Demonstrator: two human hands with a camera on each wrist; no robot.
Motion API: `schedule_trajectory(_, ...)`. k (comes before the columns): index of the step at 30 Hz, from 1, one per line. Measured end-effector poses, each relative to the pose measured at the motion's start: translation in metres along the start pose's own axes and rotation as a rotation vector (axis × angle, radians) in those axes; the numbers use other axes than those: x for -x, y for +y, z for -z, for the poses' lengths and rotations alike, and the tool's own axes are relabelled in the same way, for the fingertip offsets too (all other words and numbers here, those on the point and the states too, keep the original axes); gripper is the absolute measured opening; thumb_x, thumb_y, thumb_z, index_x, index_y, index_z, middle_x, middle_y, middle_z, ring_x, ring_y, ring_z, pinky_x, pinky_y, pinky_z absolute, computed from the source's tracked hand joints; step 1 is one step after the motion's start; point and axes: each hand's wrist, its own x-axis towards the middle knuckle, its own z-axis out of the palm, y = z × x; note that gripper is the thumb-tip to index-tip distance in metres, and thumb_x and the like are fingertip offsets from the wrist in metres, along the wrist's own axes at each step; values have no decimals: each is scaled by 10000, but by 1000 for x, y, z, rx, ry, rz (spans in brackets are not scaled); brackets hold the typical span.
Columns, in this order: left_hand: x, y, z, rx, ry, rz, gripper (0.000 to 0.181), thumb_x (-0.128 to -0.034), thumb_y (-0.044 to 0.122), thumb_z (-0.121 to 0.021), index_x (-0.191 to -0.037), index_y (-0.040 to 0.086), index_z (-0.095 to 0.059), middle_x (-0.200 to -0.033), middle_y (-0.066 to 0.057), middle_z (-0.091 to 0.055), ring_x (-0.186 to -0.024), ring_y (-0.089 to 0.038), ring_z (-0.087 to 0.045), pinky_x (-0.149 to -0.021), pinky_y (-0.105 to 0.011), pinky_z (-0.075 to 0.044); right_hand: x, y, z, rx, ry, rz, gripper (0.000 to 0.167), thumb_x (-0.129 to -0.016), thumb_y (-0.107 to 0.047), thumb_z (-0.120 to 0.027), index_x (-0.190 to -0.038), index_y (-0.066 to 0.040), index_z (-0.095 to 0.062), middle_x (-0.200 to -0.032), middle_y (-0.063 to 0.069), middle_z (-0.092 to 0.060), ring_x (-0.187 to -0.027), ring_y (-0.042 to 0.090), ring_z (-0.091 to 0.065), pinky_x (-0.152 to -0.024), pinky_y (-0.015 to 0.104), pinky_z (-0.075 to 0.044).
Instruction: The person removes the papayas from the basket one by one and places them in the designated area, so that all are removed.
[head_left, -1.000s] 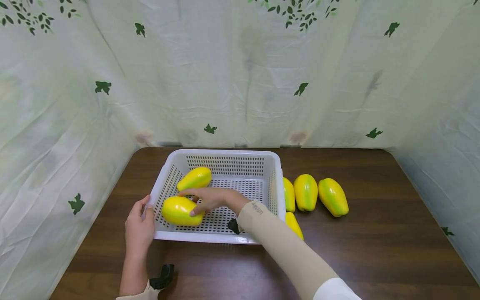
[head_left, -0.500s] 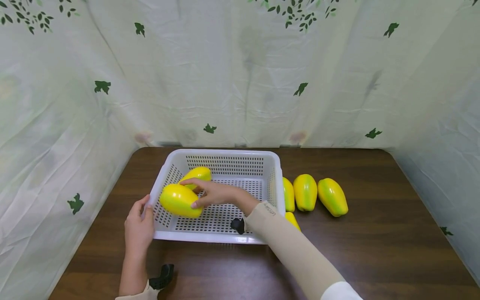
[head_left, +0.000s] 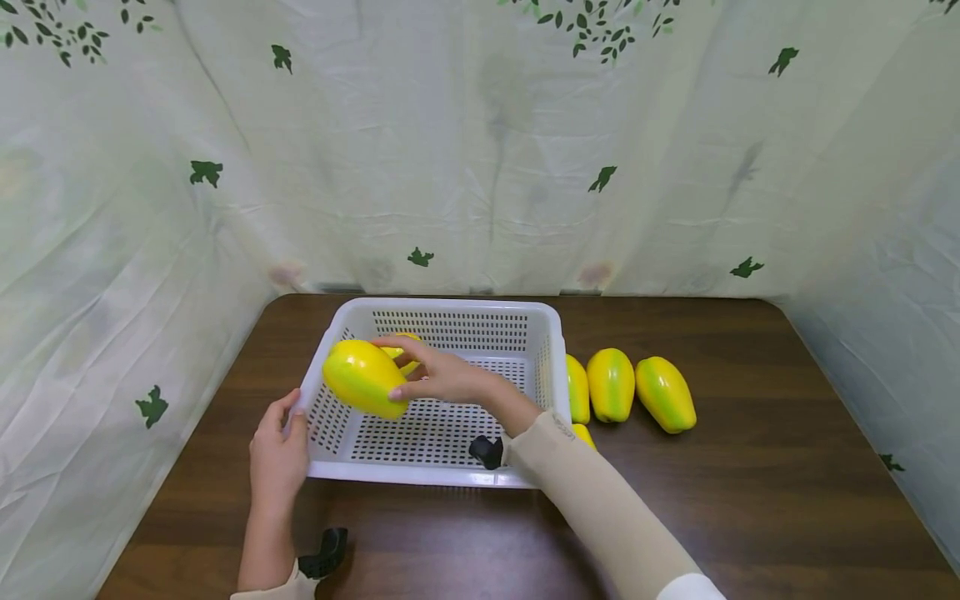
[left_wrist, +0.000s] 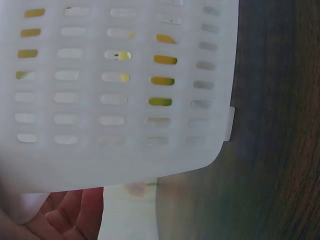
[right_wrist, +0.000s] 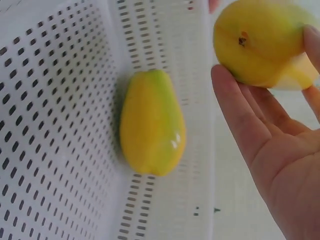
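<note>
My right hand point(head_left: 450, 377) pinches a yellow papaya point(head_left: 363, 379) between thumb and fingers, over the left part of a white perforated plastic basket point(head_left: 420, 475). In the right wrist view this papaya is tilted, its dark-spotted end toward the camera, and higher than the basket's rim. A second papaya point(right_wrist: 152, 122), yellow with a green side, lies on the basket floor; in the head view the held one partly covers it. At the basket's left side, my left hand point(head_left: 279, 454) grips the rim. The left wrist view shows its fingers point(left_wrist: 90, 212) curled at the edge, partly hidden by the basket wall.
Several more papayas lie on the brown wooden table point(head_left: 750, 500) just right of the basket, among them one papaya point(head_left: 666, 395) farthest right. The right sleeve point(head_left: 600, 492) and basket wall partly cover two of them. A pale leaf-patterned curtain point(head_left: 450, 167) surrounds the table.
My right hand has lifted the papaya from low in the basket, moving up and away from me and tilting it. The held papaya now hides more of the other one. My left hand stays put.
</note>
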Motion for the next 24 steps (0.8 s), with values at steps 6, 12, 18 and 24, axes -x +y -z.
schedule_trajectory(6,2,5,1,28,3,-8,438,-961,288,-351,-1351,95,-400,-1280,-204,-442,-1008,-374,-484,-827,-567,-401,18,-30,7,4,99,79,634,-848,-84,-611,-1393,-151,-295,-1291,53,-391,-1025,202,-490,-783,276,-476)
schedule_trajectory(12,1,7,1,12,31,-19,403,-961,216,-349,-1329,73,-428,-1273,-207,-456,-1003,-366,-495,-805,-539,-411,30,-44,13,4,201,94,651,-857,-99,-608,-1406,-157,-264,-1261,101,-418,-994,225,-531,-777,299,-481)
schedule_trajectory(18,0,4,0,14,31,-16,406,-961,217,-343,-1328,66,-427,-1262,-214,-460,-1001,-369,-493,-800,-535,-406,44,-51,18,-4,265,147,650,-862,-72,-593,-1411,-123,-248,-1270,147,-409,-1024,260,-531,-801,301,-478)
schedule_trajectory(24,2,7,1,14,23,-14,413,-963,236,-341,-1334,73,-420,-1255,-212,-465,-994,-367,-498,-800,-537,-410,61,-54,21,-51,334,207,652,-852,-4,-583,-1405,-99,-252,-1251,182,-413,-1025,280,-516,-820,319,-473)
